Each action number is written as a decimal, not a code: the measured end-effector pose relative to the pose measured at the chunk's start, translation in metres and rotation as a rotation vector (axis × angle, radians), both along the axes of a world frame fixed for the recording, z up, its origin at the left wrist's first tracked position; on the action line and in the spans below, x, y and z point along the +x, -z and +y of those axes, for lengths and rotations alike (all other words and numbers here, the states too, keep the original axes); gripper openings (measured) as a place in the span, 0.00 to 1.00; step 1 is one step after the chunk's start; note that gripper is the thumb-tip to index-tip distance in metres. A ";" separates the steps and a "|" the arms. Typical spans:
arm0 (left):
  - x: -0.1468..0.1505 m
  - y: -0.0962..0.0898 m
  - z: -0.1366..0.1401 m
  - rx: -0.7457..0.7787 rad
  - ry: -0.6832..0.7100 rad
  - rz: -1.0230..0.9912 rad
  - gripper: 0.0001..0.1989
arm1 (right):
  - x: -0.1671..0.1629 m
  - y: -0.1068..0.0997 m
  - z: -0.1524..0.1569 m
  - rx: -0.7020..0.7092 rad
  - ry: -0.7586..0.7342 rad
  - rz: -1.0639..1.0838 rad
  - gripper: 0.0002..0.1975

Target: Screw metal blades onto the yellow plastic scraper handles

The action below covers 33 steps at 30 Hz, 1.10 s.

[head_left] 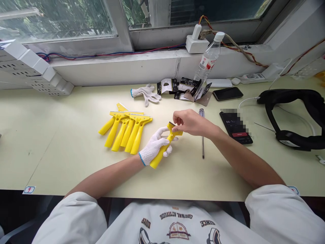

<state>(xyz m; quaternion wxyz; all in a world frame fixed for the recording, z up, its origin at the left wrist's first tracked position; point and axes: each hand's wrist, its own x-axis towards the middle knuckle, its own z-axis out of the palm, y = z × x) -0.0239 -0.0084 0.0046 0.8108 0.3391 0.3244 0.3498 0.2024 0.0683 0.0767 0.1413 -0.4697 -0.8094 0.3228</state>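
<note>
Left hand (158,144): gloved; grasping the held scraper (159,158) by its yellow handle;
Right hand (190,122): bare; fingers curled at the head end; cannot tell whether pinching the head or some small part;
Held scraper: over the table (76,142), between both hands; just right of the scraper pile (129,130);
Scraper head: apparently the site of the present step, close fingerwork;
Handle: likely calling for a firm left hold during the next fingertip move;
Screwdriver (202,145): lying partly beneath the right wrist; ungripped.
</note>
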 end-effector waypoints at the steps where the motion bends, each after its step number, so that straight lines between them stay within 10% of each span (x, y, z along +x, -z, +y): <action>1: 0.000 -0.001 0.001 -0.024 -0.012 -0.009 0.31 | 0.003 -0.002 0.003 -0.003 0.020 -0.004 0.15; 8: -0.003 -0.006 0.006 -0.094 0.010 -0.067 0.32 | 0.044 -0.001 0.032 0.011 0.566 -0.624 0.19; 13: -0.004 -0.009 0.006 -0.138 0.052 -0.106 0.32 | 0.055 0.025 0.045 -0.135 0.488 -0.720 0.20; 21: -0.004 -0.007 0.006 -0.121 0.055 -0.118 0.27 | 0.072 -0.006 0.050 -0.115 0.439 0.202 0.14; 26: -0.004 -0.008 0.006 -0.118 0.043 -0.100 0.29 | 0.069 -0.043 0.034 0.194 0.477 0.869 0.07; 33: -0.003 -0.005 0.005 -0.104 0.038 -0.074 0.27 | 0.045 -0.052 0.016 0.417 0.417 1.037 0.06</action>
